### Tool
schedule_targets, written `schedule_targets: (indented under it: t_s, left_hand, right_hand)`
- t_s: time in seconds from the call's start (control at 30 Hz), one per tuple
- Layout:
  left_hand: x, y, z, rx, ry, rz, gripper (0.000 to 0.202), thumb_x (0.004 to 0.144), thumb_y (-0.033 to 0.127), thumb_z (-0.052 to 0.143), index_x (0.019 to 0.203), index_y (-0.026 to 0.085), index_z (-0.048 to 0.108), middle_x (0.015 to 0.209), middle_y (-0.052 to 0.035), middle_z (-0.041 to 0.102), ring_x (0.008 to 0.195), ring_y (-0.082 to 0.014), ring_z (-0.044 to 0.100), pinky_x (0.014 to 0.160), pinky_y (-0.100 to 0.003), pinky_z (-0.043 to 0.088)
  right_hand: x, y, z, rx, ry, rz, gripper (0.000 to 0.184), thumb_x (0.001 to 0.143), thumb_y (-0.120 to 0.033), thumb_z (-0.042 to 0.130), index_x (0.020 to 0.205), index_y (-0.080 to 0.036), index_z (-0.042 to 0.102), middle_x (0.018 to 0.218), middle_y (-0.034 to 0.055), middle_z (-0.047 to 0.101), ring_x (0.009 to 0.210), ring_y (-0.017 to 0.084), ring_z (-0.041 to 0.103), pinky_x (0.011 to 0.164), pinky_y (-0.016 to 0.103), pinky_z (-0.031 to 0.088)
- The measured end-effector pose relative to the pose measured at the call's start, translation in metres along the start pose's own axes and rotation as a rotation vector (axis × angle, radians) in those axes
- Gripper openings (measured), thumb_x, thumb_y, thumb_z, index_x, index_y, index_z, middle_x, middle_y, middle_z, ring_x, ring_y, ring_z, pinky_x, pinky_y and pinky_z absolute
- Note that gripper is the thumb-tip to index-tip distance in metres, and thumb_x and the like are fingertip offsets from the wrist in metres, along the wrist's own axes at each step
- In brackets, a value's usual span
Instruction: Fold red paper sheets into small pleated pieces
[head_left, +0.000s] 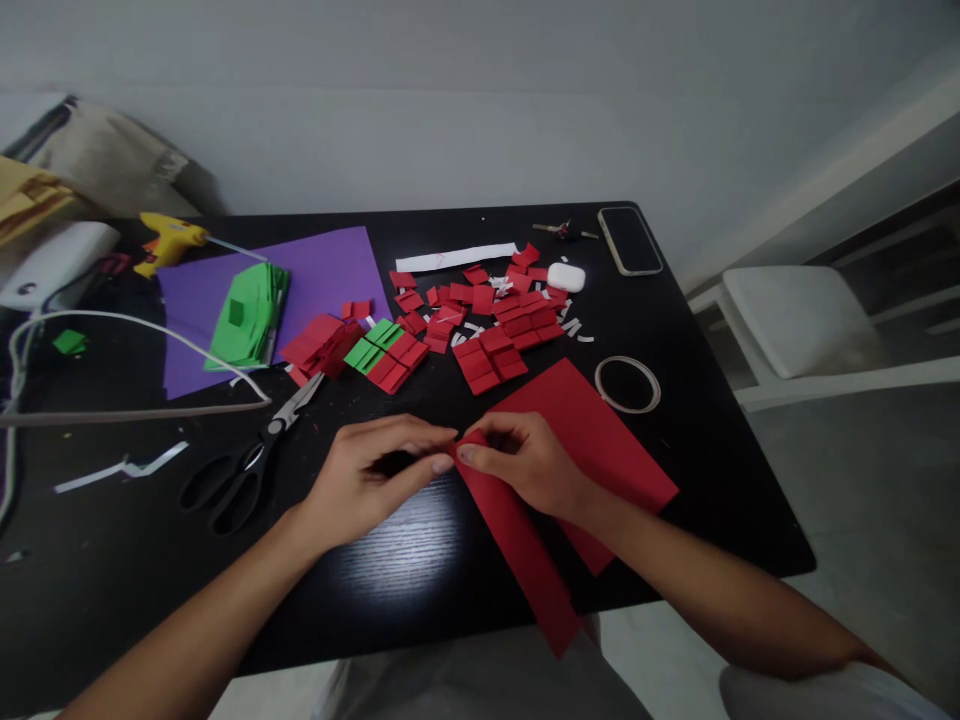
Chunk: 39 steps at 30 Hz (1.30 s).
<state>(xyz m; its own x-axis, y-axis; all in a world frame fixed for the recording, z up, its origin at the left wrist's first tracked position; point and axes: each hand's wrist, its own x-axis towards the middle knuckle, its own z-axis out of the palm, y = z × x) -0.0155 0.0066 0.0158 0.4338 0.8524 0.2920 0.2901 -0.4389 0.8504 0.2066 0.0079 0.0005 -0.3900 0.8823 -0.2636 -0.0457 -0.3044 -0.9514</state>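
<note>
A long red paper strip (517, 550) runs from my fingers down past the table's front edge. My right hand (529, 460) pinches its upper end between thumb and fingers. At the same end, my left hand (382, 470) has its thumb and fingertips closed on the strip's corner. A larger red paper sheet (600, 460) lies flat under and beyond my right hand. Above my hands sit folded red paper pieces (491, 360) and a green-and-red folded piece (386, 355). Black-handled scissors (255, 450) rest left of my left hand.
On the purple sheet (322, 265) lies a green paper stack (251, 315), near a yellow glue gun (169, 243). A white cable (135, 415) crosses the left side. Toward the right are a tape roll (628, 385), white case (566, 277) and phone (630, 240). A chair (802, 315) stands beyond.
</note>
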Motion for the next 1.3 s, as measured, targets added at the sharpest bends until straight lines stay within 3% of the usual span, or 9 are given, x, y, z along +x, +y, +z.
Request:
schedule_targets:
  t_s: [0.07, 0.17, 0.3, 0.73, 1.07, 1.3]
  left_hand:
    - [0.0, 0.002, 0.0, -0.025, -0.023, -0.124, 0.014, 0.1, 0.027, 0.069, 0.105, 0.016, 0.076, 0.085, -0.004, 0.078, 0.073, -0.0133, 0.074, 0.067, -0.021, 0.058]
    - [-0.003, 0.004, 0.004, -0.084, -0.082, -0.275, 0.025, 0.104, 0.035, 0.06, 0.09, 0.016, 0.07, 0.069, -0.0008, 0.069, 0.061, -0.0124, 0.065, 0.057, -0.022, 0.052]
    - [-0.005, 0.004, 0.009, -0.132, -0.135, -0.347, 0.029, 0.104, 0.038, 0.057, 0.086, 0.016, 0.065, 0.068, 0.0005, 0.063, 0.058, -0.0115, 0.058, 0.053, -0.022, 0.046]
    - [-0.003, 0.001, 0.007, -0.135, -0.122, -0.334, 0.031, 0.105, 0.038, 0.056, 0.084, 0.016, 0.063, 0.067, 0.0013, 0.06, 0.058, -0.011, 0.053, 0.055, -0.023, 0.04]
    - [-0.003, 0.001, 0.006, -0.07, -0.096, -0.256, 0.026, 0.104, 0.032, 0.057, 0.084, 0.017, 0.065, 0.067, 0.0024, 0.057, 0.06, -0.0106, 0.052, 0.057, -0.023, 0.04]
    - [-0.004, 0.0, 0.007, -0.061, -0.099, -0.266, 0.026, 0.104, 0.033, 0.057, 0.084, 0.017, 0.065, 0.066, 0.0024, 0.057, 0.059, -0.0108, 0.053, 0.056, -0.022, 0.041]
  right_hand:
    - [0.0, 0.001, 0.0, -0.002, 0.007, -0.009, 0.028, 0.08, -0.044, 0.085, 0.084, -0.018, 0.076, 0.076, -0.0008, 0.07, 0.069, 0.013, 0.06, 0.066, 0.027, 0.047]
    - [-0.001, 0.003, 0.001, -0.005, 0.006, -0.005, 0.026, 0.081, -0.043, 0.084, 0.084, -0.018, 0.076, 0.077, -0.0009, 0.07, 0.069, 0.013, 0.06, 0.066, 0.027, 0.048]
    - [-0.001, 0.005, 0.003, -0.027, -0.001, -0.002, 0.024, 0.083, -0.042, 0.081, 0.083, -0.018, 0.075, 0.075, -0.0009, 0.069, 0.068, 0.013, 0.059, 0.066, 0.027, 0.047]
    - [-0.002, -0.01, -0.002, -0.048, 0.029, -0.005, 0.023, 0.087, -0.042, 0.079, 0.086, -0.02, 0.081, 0.083, 0.0017, 0.078, 0.078, 0.017, 0.069, 0.073, 0.029, 0.053]
    - [-0.001, -0.011, -0.002, -0.037, 0.031, 0.031, 0.028, 0.087, -0.047, 0.077, 0.085, -0.02, 0.08, 0.079, 0.001, 0.075, 0.075, 0.016, 0.065, 0.069, 0.029, 0.05]
    - [0.0, -0.008, -0.001, -0.074, 0.095, -0.056, 0.024, 0.088, -0.044, 0.076, 0.086, -0.021, 0.081, 0.084, 0.0029, 0.078, 0.082, 0.019, 0.07, 0.076, 0.031, 0.054]
